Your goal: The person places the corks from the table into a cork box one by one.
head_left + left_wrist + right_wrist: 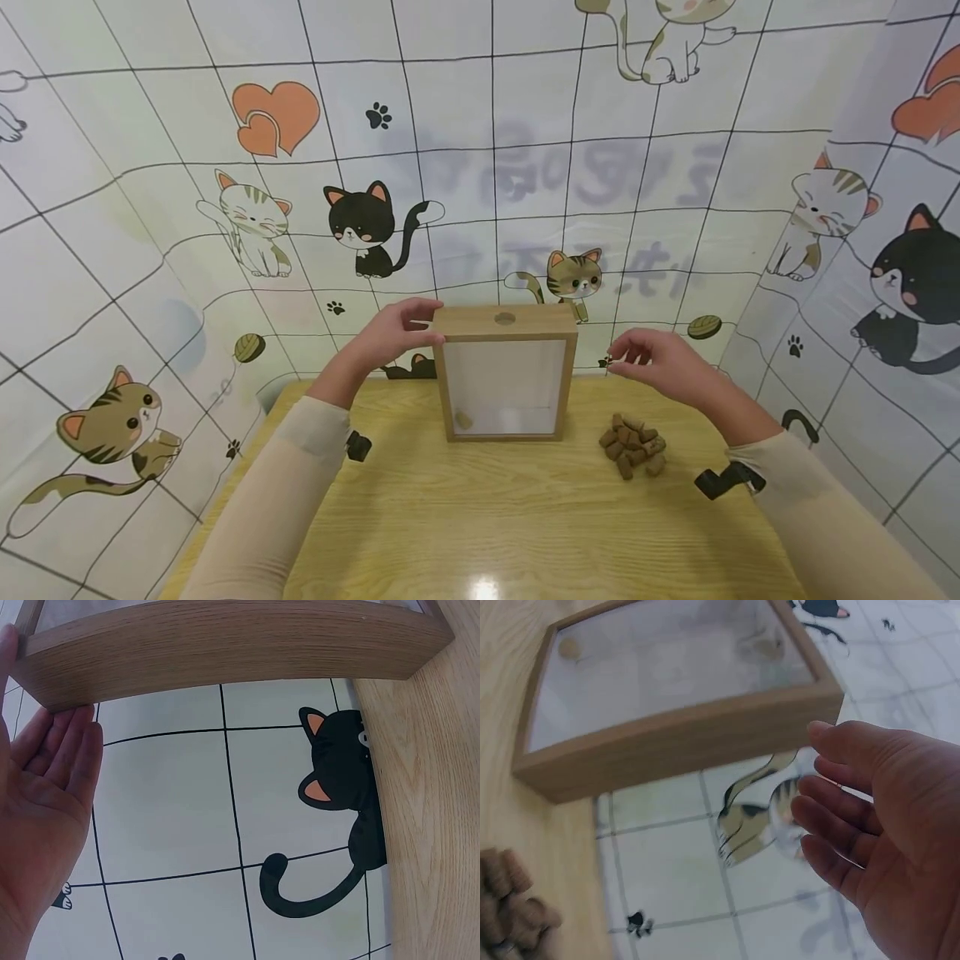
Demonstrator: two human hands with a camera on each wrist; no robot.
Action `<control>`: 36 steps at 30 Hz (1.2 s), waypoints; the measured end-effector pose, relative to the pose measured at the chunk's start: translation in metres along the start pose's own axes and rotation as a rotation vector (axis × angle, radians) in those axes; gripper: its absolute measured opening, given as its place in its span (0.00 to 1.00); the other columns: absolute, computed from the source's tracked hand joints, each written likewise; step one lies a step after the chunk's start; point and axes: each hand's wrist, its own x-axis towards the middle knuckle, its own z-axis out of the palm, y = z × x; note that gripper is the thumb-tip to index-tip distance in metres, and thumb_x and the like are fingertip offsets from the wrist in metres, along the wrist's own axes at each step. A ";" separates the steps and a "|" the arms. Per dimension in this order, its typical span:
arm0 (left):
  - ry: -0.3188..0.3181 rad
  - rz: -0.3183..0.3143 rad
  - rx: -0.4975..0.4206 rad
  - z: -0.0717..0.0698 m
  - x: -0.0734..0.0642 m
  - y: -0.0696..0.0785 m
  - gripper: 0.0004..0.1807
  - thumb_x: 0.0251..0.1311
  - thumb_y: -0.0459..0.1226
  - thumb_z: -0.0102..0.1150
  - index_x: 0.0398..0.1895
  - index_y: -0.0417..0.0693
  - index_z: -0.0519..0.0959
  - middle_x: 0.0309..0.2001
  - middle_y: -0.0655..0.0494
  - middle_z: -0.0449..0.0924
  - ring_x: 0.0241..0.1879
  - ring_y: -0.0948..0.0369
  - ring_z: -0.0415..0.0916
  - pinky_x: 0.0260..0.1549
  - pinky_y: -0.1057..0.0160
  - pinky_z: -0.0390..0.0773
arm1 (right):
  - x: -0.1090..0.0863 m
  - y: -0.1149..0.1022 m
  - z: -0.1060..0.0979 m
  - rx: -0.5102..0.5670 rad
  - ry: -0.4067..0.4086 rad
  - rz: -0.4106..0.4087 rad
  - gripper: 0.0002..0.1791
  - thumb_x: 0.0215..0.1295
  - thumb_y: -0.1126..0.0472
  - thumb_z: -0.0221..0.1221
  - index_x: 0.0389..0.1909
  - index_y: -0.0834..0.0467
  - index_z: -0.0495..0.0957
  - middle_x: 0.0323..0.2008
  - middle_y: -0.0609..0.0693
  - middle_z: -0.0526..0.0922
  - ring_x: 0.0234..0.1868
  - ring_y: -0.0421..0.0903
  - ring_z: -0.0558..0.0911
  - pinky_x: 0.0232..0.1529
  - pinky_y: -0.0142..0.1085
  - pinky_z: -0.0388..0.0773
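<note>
A wooden shadow-box frame [504,323] with a clear front stands upright on the table, a round hole [505,318] in its top side. Inside, at the lower left, lies one cork [463,420]. My left hand [396,330] grips the frame's upper left corner, thumb toward the front and fingers [79,754] against the side and back. To the right of the frame, my right hand [663,367] hangs in the air with loosely bent fingers and nothing in them. Below it is a pile of brown corks [632,447], also partly visible in the right wrist view.
The light wood table [450,517] reaches back to a wall sheet [465,183] printed with cats and grid lines, which also closes in the left and right sides. The frame stands near the table's back edge.
</note>
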 end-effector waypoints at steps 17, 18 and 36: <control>-0.001 0.003 0.001 0.000 0.000 -0.003 0.40 0.68 0.50 0.80 0.80 0.55 0.74 0.77 0.47 0.73 0.75 0.45 0.74 0.69 0.37 0.77 | -0.077 0.089 0.046 0.051 -0.055 0.107 0.09 0.76 0.61 0.71 0.52 0.57 0.85 0.45 0.49 0.86 0.40 0.41 0.82 0.36 0.37 0.82; -0.002 0.005 0.000 -0.001 0.001 -0.003 0.40 0.68 0.50 0.80 0.80 0.55 0.74 0.77 0.47 0.73 0.75 0.45 0.74 0.69 0.37 0.77 | -0.081 0.092 0.050 0.055 -0.056 0.103 0.10 0.76 0.62 0.71 0.52 0.57 0.85 0.45 0.50 0.86 0.41 0.41 0.82 0.36 0.37 0.83; 0.003 0.006 -0.020 0.000 0.001 -0.004 0.40 0.68 0.48 0.80 0.80 0.54 0.74 0.76 0.49 0.74 0.74 0.47 0.75 0.69 0.39 0.78 | -0.110 0.126 0.083 0.034 -0.101 0.034 0.13 0.70 0.66 0.75 0.51 0.60 0.84 0.48 0.52 0.82 0.44 0.49 0.82 0.36 0.36 0.81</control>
